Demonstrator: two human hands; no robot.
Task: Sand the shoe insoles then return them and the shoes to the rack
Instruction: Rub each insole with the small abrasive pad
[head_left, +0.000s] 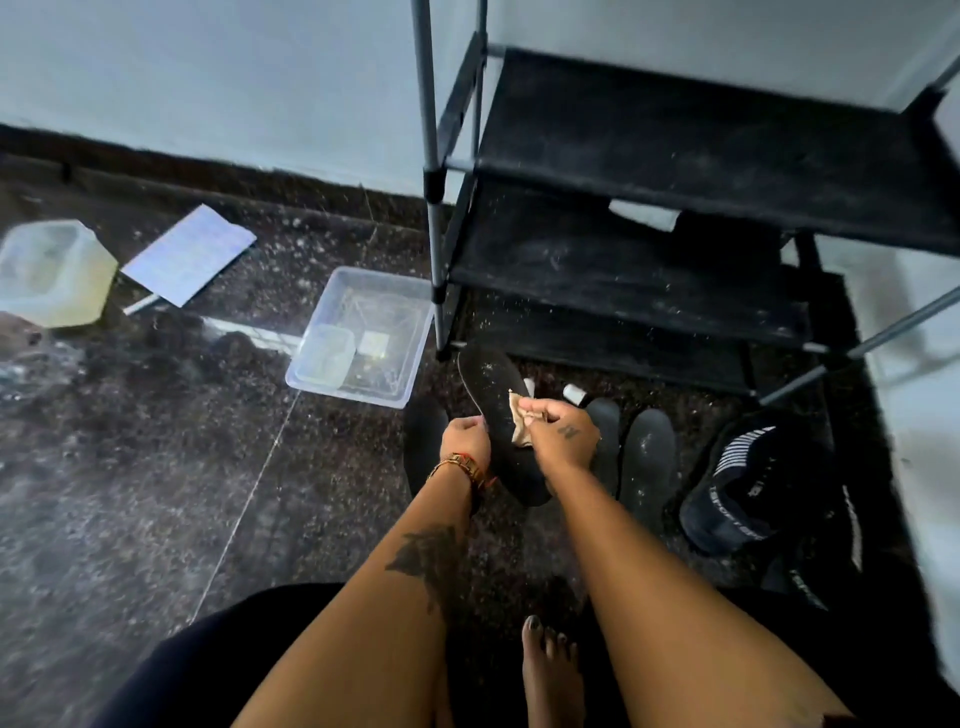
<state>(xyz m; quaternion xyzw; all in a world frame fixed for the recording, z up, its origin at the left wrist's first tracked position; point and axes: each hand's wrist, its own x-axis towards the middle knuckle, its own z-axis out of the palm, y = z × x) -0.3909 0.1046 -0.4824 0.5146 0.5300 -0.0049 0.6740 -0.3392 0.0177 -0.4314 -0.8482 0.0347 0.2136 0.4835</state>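
Observation:
A black insole (493, 395) is held up over the floor, toe end pointing away from me. My left hand (464, 435) grips its left edge. My right hand (558, 434) pinches a tan piece of sandpaper (520, 422) and presses it on the insole's top face. Two more dark insoles (648, 457) lie flat on the floor to the right, the nearer one (607, 426) partly behind my right hand. Another dark insole (422, 441) lies on the floor under my left wrist. A black shoe with white stripes (748, 483) sits on the floor at the right.
The black shoe rack (675, 208) with grey poles stands ahead at the right, its shelves dusty. A clear plastic tray (363, 335) sits left of the rack. A translucent tub (52, 273) and a sheet of paper (189, 254) lie far left. My bare foot (550, 670) is below.

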